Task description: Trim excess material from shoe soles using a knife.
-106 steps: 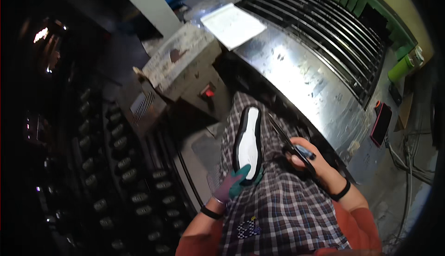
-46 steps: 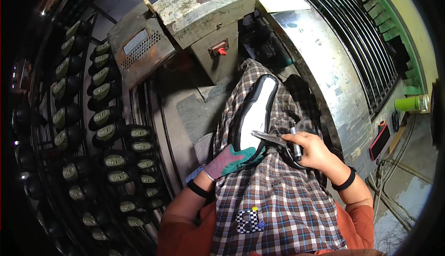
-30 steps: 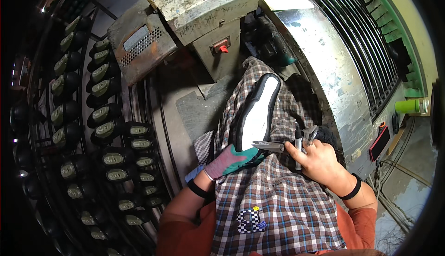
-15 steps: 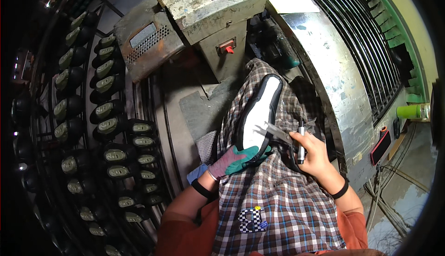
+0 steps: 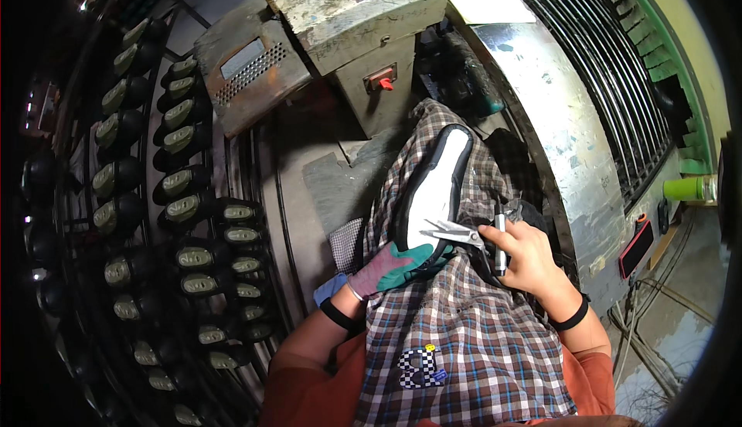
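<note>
A black shoe upper with a white bottom [image 5: 434, 187] lies on my lap over the plaid apron [image 5: 479, 326], its white side up and its narrow end pointing away from me. Around its near left edge closes my left hand [image 5: 389, 269], in a purple and green glove. My bare right hand [image 5: 529, 253] grips a pair of scissors [image 5: 461, 234]. Their blades are parted and lie over the near part of the white bottom; I cannot tell if they touch it. A silver and black marker-like stick [image 5: 501, 251] stands across the fingers of the same hand.
Racks of black shoe lasts [image 5: 182, 183] fill the left side. Ahead stands a worn metal machine [image 5: 363, 17] with a red switch [image 5: 382, 83]. At right runs a metal-topped bench [image 5: 553, 102] with a barred grate [image 5: 595, 56], a phone [image 5: 636, 248] and a green-topped bottle [image 5: 684, 189].
The scissors have turned so that both blades and the pivot show more plainly, and they have dropped slightly toward me. My left hand and the shoe upper hold nearly the same place.
</note>
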Available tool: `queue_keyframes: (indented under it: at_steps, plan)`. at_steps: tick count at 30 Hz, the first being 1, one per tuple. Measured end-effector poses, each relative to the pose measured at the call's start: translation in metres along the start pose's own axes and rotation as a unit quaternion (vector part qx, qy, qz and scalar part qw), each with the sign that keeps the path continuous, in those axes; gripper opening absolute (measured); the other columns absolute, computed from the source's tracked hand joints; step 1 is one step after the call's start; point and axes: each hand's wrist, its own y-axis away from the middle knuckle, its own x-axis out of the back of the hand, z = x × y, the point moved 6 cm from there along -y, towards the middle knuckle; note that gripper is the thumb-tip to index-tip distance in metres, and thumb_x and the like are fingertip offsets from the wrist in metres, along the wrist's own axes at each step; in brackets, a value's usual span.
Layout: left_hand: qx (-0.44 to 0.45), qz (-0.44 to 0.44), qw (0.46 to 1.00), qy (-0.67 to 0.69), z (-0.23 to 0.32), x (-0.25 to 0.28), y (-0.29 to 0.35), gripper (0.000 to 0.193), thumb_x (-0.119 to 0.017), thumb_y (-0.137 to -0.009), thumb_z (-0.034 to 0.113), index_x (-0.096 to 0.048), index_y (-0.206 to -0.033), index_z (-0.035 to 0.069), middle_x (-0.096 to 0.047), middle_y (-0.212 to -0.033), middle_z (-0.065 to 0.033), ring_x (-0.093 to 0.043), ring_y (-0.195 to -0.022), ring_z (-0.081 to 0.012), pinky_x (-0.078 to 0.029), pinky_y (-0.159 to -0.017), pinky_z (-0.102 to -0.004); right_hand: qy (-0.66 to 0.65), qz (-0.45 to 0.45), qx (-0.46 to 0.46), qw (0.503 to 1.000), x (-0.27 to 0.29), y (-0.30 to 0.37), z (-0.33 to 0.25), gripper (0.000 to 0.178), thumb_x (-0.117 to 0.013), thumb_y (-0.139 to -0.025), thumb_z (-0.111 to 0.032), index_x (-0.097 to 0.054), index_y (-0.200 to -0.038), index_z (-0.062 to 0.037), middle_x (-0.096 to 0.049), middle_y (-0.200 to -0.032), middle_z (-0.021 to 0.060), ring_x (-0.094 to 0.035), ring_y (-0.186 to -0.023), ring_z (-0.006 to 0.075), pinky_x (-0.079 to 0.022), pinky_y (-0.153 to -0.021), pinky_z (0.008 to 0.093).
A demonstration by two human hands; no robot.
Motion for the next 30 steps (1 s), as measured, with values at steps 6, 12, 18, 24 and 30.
queue_keyframes:
  at_steps: [6, 12, 18, 24, 30]
  plan:
    - [-0.046, 0.002, 0.999, 0.025, 0.005, -0.003, -0.001, 0.07, -0.075, -0.081, 0.025, -0.042, -0.137, -0.001, -0.056, -0.128, -0.0091, -0.053, -0.118, -0.0185, -0.039, -0.104, -0.03, 0.087, -0.072, 0.057, 0.992, -0.018, 0.004, -0.007, 0.058, -0.068, -0.058, -0.007, -0.063, -0.115, -0.0165, -0.055, -0.077, 0.0079, -0.058, -0.066, 0.0285, -0.048, -0.055, 0.039]
    - [-0.012, -0.013, 0.999, 0.048, 0.014, -0.011, 0.006, 0.077, -0.075, -0.08, 0.018, -0.033, -0.141, 0.0, -0.046, -0.138, -0.0132, -0.047, -0.126, -0.0226, -0.036, -0.109, -0.035, -0.108, -0.04, -0.001, 0.993, -0.032, 0.011, -0.001, 0.047, -0.069, -0.068, -0.007, -0.063, -0.115, -0.009, -0.057, -0.075, 0.0117, -0.06, -0.068, 0.0296, -0.049, -0.06, 0.0382]
    - [0.007, -0.002, 0.999, -0.039, 0.011, -0.011, 0.004, 0.08, -0.077, -0.077, 0.018, -0.034, -0.142, 0.003, -0.049, -0.136, -0.0105, -0.048, -0.125, -0.0211, -0.037, -0.107, -0.0348, -0.431, 0.178, -0.153, 0.871, -0.033, 0.035, 0.032, 0.046, -0.069, -0.084, -0.012, -0.052, -0.127, -0.0077, -0.06, -0.095, 0.0047, -0.058, -0.085, 0.0125, -0.049, -0.077, 0.0269]
    - [0.035, -0.028, 0.972, -0.233, 0.05, -0.038, 0.007, 0.078, -0.077, -0.077, 0.018, -0.035, -0.141, 0.0, -0.05, -0.135, -0.0127, -0.049, -0.123, -0.0223, -0.039, -0.104, -0.0348, -0.69, 0.239, -0.235, 0.642, -0.014, 0.016, 0.076, 0.05, -0.06, -0.092, -0.03, -0.041, -0.132, -0.0085, -0.05, -0.087, 0.002, -0.039, -0.056, 0.0049, -0.032, -0.048, 0.0195]
    - [-0.247, 0.322, 0.636, -0.657, 0.118, -0.004, -0.008, 0.068, -0.062, -0.08, 0.004, -0.036, -0.143, 0.005, -0.047, -0.135, -0.019, -0.051, -0.12, -0.0344, -0.041, -0.103, -0.0393, -0.7, 0.164, -0.349, 0.601, -0.073, 0.045, 0.084, 0.058, -0.07, -0.084, -0.033, -0.045, -0.132, -0.0095, -0.061, -0.106, 0.0112, -0.059, -0.104, 0.021, -0.046, -0.095, 0.0371]
